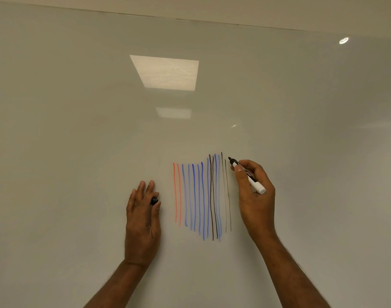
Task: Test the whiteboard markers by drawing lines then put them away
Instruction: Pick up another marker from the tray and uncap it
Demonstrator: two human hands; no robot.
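Observation:
A whiteboard (pixel 79 130) fills the view. On it stand several vertical test lines (pixel 201 196): two red at the left, several blue in the middle, black and faint grey ones at the right. My right hand (pixel 254 196) grips an uncapped black marker (pixel 248 175) with a white rear end. Its tip points up and left, just right of the last grey line, near the tops of the lines. My left hand (pixel 142 216) rests flat against the board left of the red lines, pinching a small black marker cap (pixel 154 201) between thumb and fingers.
Ceiling lights are reflected on the glossy board as a bright square (pixel 168 73) and a small round spot (pixel 343 40). The board's top edge (pixel 234 24) runs across the upper part of the view.

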